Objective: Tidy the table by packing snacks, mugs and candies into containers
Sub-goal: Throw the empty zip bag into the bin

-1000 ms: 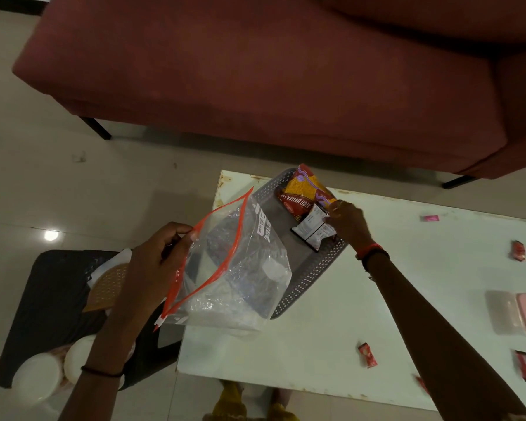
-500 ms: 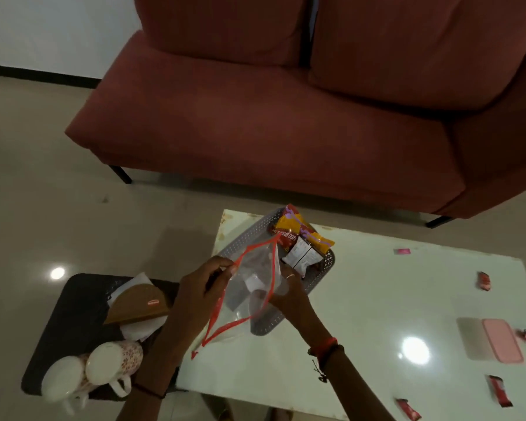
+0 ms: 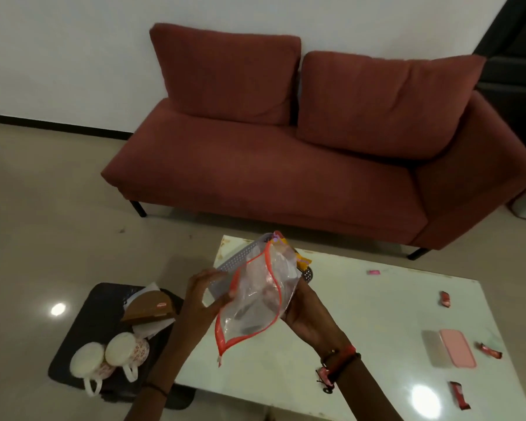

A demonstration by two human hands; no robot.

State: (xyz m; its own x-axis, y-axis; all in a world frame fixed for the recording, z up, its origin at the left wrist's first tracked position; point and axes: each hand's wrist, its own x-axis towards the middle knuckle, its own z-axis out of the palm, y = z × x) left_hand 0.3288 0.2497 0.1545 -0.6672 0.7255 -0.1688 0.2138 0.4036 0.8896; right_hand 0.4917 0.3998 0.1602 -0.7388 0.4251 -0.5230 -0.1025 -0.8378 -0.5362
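Above the near-left corner of the white glossy table [image 3: 362,314], just in front of the grey perforated plastic basket [image 3: 237,261] of snack packets [image 3: 302,260], you hold the clear plastic zip bag [image 3: 255,302] with its orange-red seal strip gaping open towards you. Your left hand [image 3: 202,294] pinches the left lip, fingers clamped together on the strip. Your right hand [image 3: 308,317] carries the bag from the right and below, its fingers seemingly curled behind the film, though the plastic blurs them. Treat the bag as almost weightless, limp and slick: it will likely sag and fold shut unless both lips are held apart, so grip the stiffer seal strip, not the film. The red-wrapped candies [image 3: 445,299] scattered well apart on the table's right side look small, light and crinkly; pinch each by its body between fingertip and thumb.
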